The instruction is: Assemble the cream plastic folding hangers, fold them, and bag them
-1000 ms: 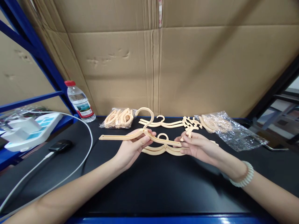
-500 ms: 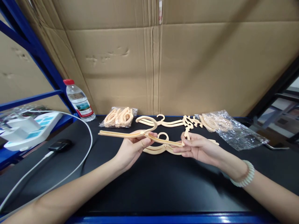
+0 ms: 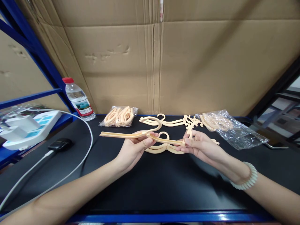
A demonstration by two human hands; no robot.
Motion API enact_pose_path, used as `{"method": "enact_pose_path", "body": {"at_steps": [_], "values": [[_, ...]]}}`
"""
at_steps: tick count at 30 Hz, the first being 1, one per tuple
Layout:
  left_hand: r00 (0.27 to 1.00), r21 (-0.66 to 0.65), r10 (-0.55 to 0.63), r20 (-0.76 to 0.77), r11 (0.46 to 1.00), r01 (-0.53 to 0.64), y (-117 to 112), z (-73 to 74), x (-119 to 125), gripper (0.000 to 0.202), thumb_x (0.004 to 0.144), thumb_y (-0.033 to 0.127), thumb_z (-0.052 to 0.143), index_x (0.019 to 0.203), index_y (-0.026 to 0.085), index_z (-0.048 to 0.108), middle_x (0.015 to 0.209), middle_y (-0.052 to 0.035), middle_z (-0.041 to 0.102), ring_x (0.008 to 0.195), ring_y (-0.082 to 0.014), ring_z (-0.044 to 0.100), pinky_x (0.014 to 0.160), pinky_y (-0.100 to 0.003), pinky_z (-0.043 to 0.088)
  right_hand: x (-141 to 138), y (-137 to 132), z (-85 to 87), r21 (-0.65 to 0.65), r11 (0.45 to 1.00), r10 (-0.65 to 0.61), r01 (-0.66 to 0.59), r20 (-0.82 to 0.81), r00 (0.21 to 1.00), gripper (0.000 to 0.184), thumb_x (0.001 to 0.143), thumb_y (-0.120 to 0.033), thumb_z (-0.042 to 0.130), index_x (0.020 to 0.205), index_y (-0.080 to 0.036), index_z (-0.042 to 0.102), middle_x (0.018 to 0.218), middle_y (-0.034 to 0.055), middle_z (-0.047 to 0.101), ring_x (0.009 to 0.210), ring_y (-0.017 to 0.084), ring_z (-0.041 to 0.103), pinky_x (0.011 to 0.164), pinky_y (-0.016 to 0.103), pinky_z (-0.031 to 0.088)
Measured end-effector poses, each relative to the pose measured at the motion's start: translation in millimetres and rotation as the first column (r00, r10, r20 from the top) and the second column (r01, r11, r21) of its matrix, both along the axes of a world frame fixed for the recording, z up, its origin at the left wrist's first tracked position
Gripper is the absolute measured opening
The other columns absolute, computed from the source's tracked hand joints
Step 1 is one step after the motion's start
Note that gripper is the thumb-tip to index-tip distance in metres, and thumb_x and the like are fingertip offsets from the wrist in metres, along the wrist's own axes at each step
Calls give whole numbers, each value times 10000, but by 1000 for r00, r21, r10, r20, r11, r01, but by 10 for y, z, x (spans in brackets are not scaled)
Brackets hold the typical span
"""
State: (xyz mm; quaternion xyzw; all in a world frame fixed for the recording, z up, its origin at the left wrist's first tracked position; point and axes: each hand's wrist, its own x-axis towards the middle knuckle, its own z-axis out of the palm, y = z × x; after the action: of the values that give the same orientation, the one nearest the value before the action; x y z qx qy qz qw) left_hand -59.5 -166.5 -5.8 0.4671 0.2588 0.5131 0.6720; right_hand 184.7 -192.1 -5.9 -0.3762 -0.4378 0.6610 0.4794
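Observation:
A cream plastic hanger [image 3: 117,134] is held a little above the black table [image 3: 150,184]. My left hand [image 3: 134,149] pinches it at the middle, just under its hook. My right hand [image 3: 199,146] pinches the hanger's right arm tip and also holds a small cream clip piece [image 3: 189,132]. Directly below the held hanger, more cream hangers [image 3: 161,148] lie stacked on the table. A further hanger [image 3: 164,122] lies behind them.
A sealed bag of cream parts [image 3: 119,116] sits at the back left, an open plastic bag [image 3: 229,128] at the back right. A water bottle [image 3: 78,100], white power strip [image 3: 28,129], cable [image 3: 77,161] and a black device [image 3: 59,144] lie left. Cardboard [image 3: 164,62] walls the back.
The held hanger has tipped over, so its hook now lies flatter and lower. My right hand has shifted slightly up along the right arm tip.

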Motion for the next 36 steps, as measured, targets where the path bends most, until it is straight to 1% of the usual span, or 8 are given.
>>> {"method": "enact_pose_path", "body": {"at_steps": [7, 12, 17, 20, 23, 28, 33, 36], "values": [[1000, -13, 8, 1, 1000, -8, -8, 0, 8, 146, 730, 208, 811, 859, 174, 753, 943, -32, 737, 975, -157, 675, 851, -208, 554, -67, -6, -63, 65, 992, -104, 107, -54, 993, 362, 652, -295, 868, 771, -179, 547, 686, -9, 677, 668, 191, 734, 687, 271, 609], [999, -22, 38, -16, 999, -39, -27, 17, 18, 124, 758, 200, 788, 859, 167, 724, 923, -23, 722, 973, -143, 663, 822, -189, 562, -95, -10, -59, 68, 989, -129, 135, -81, 988, 348, 684, -299, 850, 761, -181, 532, 706, -4, 672, 746, 218, 742, 716, 267, 601], [997, -53, 74, -14, 996, -75, -9, -14, 10, 135, 761, 223, 786, 844, 154, 705, 908, -27, 710, 970, -147, 661, 799, -187, 574, -116, -39, -21, 59, 994, -85, 91, -108, 991, 305, 753, -288, 799, 735, -188, 512, 756, 17, 691, 823, 211, 732, 770, 295, 584], [996, -69, 83, -11, 994, -83, 8, -28, 10, 146, 746, 219, 797, 831, 148, 702, 902, -30, 702, 977, -156, 663, 791, -188, 579, -86, -36, 24, 101, 992, -73, 79, -64, 995, 252, 759, -298, 782, 720, -184, 561, 890, 44, 700, 881, 212, 700, 746, 320, 582], [996, -81, 88, -3, 993, -88, 17, -30, 10, 159, 735, 218, 806, 841, 148, 710, 907, -29, 699, 988, -160, 662, 793, -187, 582, 50, 31, 87, 200, 969, -148, 143, 10, 989, 213, 766, -357, 760, 720, -171, 667, 967, 60, 672, 835, 163, 641, 651, 253, 557], [996, -111, 91, 18, 990, -88, 34, -48, 17, 132, 733, 191, 804, 826, 152, 718, 927, -14, 699, 1001, -144, 657, 811, -173, 578, 503, 228, 160, 204, 975, -119, 87, 148, 982, 225, 666, -344, 836, 799, -194, 733, 616, -8, 593, 512, 76, 502, 435, 182, 427], [995, -187, 99, 9, 978, -96, 73, -30, 3, 163, 727, 195, 803, 866, 154, 728, 961, -30, 715, 915, -121, 675, 749, -156, 585, 839, 334, 207, 274, 962, -112, -4, 406, 907, 251, 666, -343, 844, 804, -176, 716, 673, 39, 684, 565, 114, 616, 525, 220, 515], [990, -208, 141, -1, 968, -138, 128, 17, -47, 229, 684, 221, 832, 879, 158, 727, 901, -33, 724, 811, -116, 686, 662, -149, 581, 989, 341, 261, 336, 941, -186, 25, 455, 871, 277, 658, -363, 843, 814, -170, 719, 683, 45, 695, 598, 133, 642, 552, 238, 533]]}}
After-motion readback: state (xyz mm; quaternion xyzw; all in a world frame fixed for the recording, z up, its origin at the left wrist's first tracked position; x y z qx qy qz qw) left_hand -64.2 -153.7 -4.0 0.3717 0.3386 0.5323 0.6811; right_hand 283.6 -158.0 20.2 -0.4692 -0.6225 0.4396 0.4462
